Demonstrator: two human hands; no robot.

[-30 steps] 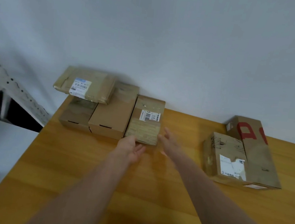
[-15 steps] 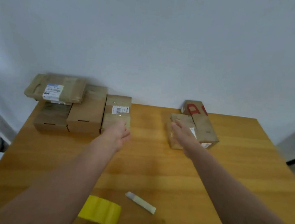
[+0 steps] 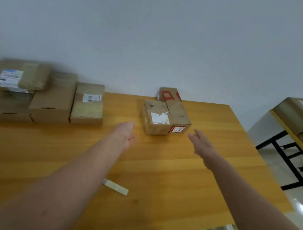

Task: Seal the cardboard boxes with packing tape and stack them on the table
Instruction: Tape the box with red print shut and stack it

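Note:
Two cardboard boxes stand side by side at the back middle of the wooden table (image 3: 169, 169): a small one with a torn white label (image 3: 156, 118) and a longer one with red lettering (image 3: 175, 110). My left hand (image 3: 125, 133) hovers open just left of the small box, apart from it. My right hand (image 3: 201, 144) is open with spread fingers just right of the long box, touching nothing. At the back left, several boxes (image 3: 54, 100) sit in a row, one with a barcode label (image 3: 88, 104), and a flat labelled parcel (image 3: 15, 76) lies on top.
A pale flat utility knife (image 3: 116, 187) lies on the table near my left forearm. To the right stands a second table (image 3: 295, 138) with black legs, bearing more boxes (image 3: 296, 112). The wall runs right behind the boxes.
Both hands left the barcode-labelled box at the back left and moved right. They now flank the two boxes at the middle. The view swung right, and the yellow tape roll is out of sight.

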